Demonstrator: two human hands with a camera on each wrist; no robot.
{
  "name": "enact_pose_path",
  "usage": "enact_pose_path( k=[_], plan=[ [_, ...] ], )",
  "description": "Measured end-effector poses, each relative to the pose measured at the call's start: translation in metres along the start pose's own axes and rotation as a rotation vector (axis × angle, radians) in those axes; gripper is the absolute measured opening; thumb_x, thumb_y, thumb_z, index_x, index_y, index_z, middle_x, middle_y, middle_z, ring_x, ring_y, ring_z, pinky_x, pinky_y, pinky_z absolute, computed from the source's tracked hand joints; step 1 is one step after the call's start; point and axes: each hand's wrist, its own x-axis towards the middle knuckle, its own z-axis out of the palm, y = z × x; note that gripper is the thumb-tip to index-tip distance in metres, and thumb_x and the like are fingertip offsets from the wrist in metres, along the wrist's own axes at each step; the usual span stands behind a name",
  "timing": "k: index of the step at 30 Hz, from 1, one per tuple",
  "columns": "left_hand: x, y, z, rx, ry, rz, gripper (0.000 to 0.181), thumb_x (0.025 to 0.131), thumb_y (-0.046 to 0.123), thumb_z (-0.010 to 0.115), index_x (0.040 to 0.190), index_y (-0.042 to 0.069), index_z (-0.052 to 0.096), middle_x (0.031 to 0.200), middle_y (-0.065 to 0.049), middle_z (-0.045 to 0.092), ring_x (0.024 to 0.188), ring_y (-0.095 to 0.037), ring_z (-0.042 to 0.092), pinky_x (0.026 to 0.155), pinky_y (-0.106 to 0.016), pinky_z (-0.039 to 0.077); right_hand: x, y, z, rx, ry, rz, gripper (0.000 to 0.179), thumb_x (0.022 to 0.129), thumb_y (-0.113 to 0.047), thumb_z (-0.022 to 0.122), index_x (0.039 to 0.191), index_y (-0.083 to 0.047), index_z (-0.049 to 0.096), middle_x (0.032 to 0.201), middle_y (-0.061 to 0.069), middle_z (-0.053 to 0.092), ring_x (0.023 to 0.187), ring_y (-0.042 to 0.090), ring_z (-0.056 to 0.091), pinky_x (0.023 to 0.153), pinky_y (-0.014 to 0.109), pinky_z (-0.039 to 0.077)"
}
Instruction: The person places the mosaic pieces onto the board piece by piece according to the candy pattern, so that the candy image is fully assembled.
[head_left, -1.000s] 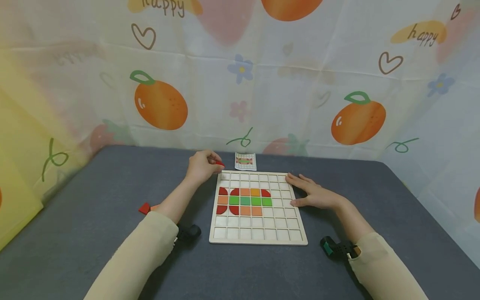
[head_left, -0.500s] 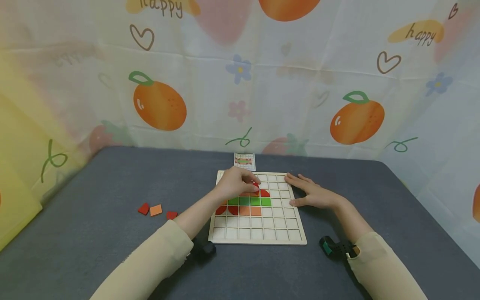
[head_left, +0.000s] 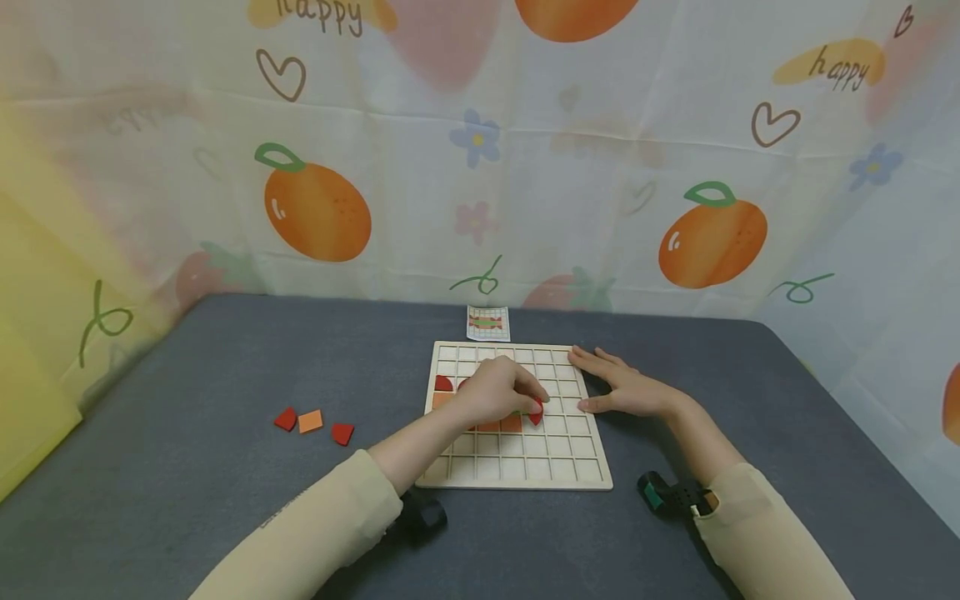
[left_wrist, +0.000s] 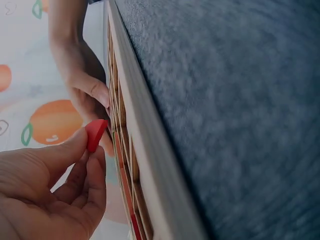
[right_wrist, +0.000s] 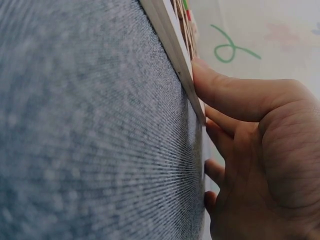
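Note:
My left hand (head_left: pixel 498 392) pinches a red tile with a curved edge (head_left: pixel 536 412) between thumb and fingers. In the left wrist view that red tile (left_wrist: pixel 95 135) is tilted, close above the grid. Below lies a pale wooden grid board (head_left: pixel 517 472), whose squares hold several flat tiles. A dark red rounded tile (head_left: pixel 443 383) and an orange square tile (head_left: pixel 511 424) show there; my left hand hides much of the rest. At the board's right edge rests my right hand (head_left: pixel 628 388), fingers spread. The right wrist view shows its thumb (right_wrist: pixel 225 95) touching the board's rim (right_wrist: pixel 172 45).
Left of the board, two red tiles (head_left: pixel 342 433) and an orange square tile (head_left: pixel 311 421) lie loose on the dark grey table (head_left: pixel 187 467). A small card with a printed grid pattern (head_left: pixel 488 323) lies behind the board. A printed curtain (head_left: pixel 570 167) hangs at the back.
My left hand has carried the red tile from the board's far left corner rightward and nearer over the board. The loose tiles at the left have come into full view. My right hand stays put.

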Motion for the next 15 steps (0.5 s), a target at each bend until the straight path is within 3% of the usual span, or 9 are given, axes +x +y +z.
enact_pose_path(
  k=[6,12,15],
  plan=[
    [0.0008,-0.0027,0.0037,0.043,-0.019,0.040,0.014,0.088,0.010,0.073,0.099,0.010,0.080,0.106,-0.003,0.078,0.117,-0.020,0.066,0.089,-0.028,0.054,-0.0003,-0.0003,0.0001,0.005,0.002,0.005,0.090,0.090,-0.043,0.068,0.159,-0.014,0.018,0.168,0.013,0.007,0.153,0.047,-0.008,0.110,0.079,-0.004],
    [0.0042,-0.0076,0.0069,0.049,-0.002,0.076,0.010,0.085,0.011,0.076,0.094,0.009,0.079,0.095,-0.003,0.078,0.084,-0.010,0.063,0.069,-0.019,0.045,-0.0004,-0.0008,-0.0002,0.007,0.000,0.004,0.089,0.090,-0.042,0.068,0.159,-0.013,0.019,0.168,0.013,0.007,0.153,0.047,-0.008,0.110,0.079,-0.004],
    [0.0048,-0.0086,0.0075,0.061,0.004,0.080,0.008,0.085,0.012,0.077,0.091,0.009,0.079,0.092,-0.003,0.078,0.087,-0.011,0.064,0.071,-0.020,0.046,0.0003,-0.0005,0.0000,0.008,0.000,0.004,0.089,0.090,-0.042,0.068,0.159,-0.013,0.019,0.168,0.013,0.007,0.153,0.047,-0.008,0.110,0.078,-0.004]
  ],
)
